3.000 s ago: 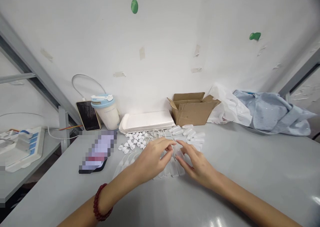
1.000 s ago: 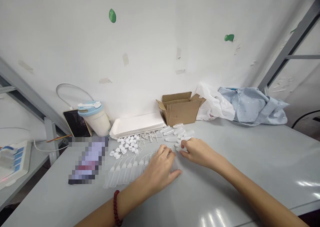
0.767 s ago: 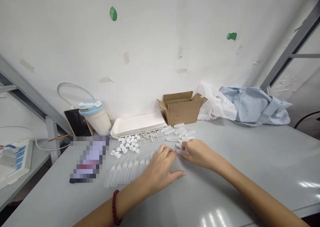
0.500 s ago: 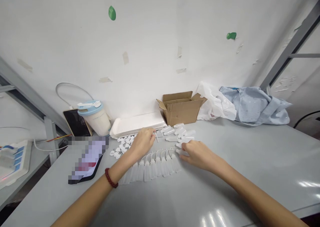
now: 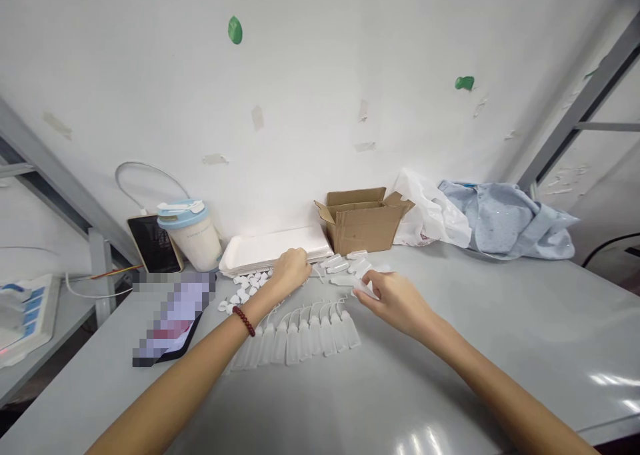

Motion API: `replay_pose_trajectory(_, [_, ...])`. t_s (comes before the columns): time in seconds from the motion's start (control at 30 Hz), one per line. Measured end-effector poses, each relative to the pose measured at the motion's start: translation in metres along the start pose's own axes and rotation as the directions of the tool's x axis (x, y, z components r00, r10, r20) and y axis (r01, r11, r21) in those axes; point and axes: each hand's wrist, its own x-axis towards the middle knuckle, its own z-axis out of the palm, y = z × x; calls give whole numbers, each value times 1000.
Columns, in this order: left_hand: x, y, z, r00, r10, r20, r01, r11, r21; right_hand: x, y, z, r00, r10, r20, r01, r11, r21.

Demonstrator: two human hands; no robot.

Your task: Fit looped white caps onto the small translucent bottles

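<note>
My right hand (image 5: 395, 298) has thumb and fingers closed round a small translucent squeeze bottle (image 5: 361, 285), partly hidden by the fingers. My left hand (image 5: 292, 269) is curled with its back to me over the far side of the desk. Its fingertips are hidden, so what they hold, if anything, does not show. A thin curved white tube (image 5: 319, 273) lies beside those fingers. Nearer to me is a fanned row of bottles with curved thin spouts (image 5: 306, 341). Several loose bottles without spouts (image 5: 339, 266) lie between my hands and the box.
White caps (image 5: 245, 293) are scattered left of my left wrist. Behind stand a stack of white sleeves (image 5: 275, 248), an open cardboard box (image 5: 365, 228), a plastic bag (image 5: 433, 215) and blue cloth (image 5: 505, 218). A cup (image 5: 193, 238) and phones (image 5: 155, 245) are at left.
My left hand has turned, so its fingertips no longer show. The right hand has drawn up slightly, with the bottle now between its thumb and fingers. The view has shifted a little.
</note>
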Motion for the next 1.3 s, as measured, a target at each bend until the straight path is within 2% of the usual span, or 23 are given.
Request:
replay_pose_trajectory(0.1, [-2, -2, -5, 998, -29, -57, 20, 990, -140, 0, -1, 1, 998, -20, -52, 22, 999, 36])
replay_pose_trajectory(0.2, [-14, -2, -14, 993, -80, -91, 45, 941, -335, -1, -1, 6, 991, -83, -106, 90, 994, 64])
replay_pose_trajectory(0.27, [-30, -1, -20, 993, -101, -56, 64, 881, -468, -2, -3, 11, 979, -146, -140, 158, 984, 76])
replay_pose_trajectory(0.37, [-65, 3, -25, 994, -91, 64, 111, 787, -607, -7, -7, 18, 948, -254, -190, 276, 956, 102])
replay_pose_trajectory(0.4, [-78, 4, -25, 989, -74, 124, 138, 741, -658, -9, -10, 20, 936, -289, -203, 316, 942, 113])
replay_pose_trajectory(0.47, [-101, 5, -23, 937, -52, 347, 332, 451, -828, -14, -16, 24, 908, -362, -210, 394, 909, 135])
replay_pose_trajectory(0.53, [-118, 5, -19, 896, -20, 444, 432, 273, -859, -19, -22, 26, 877, -438, -199, 468, 872, 140])
replay_pose_trajectory(0.63, [-129, 4, -12, 887, -2, 462, 456, 164, -875, -25, -29, 29, 824, -528, -204, 555, 825, 108])
replay_pose_trajectory(0.73, [-132, 3, -9, 891, 17, 454, 449, 115, -886, -28, -33, 30, 794, -560, -235, 590, 804, 77])
replay_pose_trajectory(0.9, [-136, 3, -9, 887, 50, 459, 453, 102, -886, -29, -33, 29, 785, -567, -248, 598, 799, 67])
replay_pose_trajectory(1.3, [-138, 8, -8, 886, 31, 464, 462, 56, -885, -31, -32, 36, 757, -577, -305, 624, 777, 80])
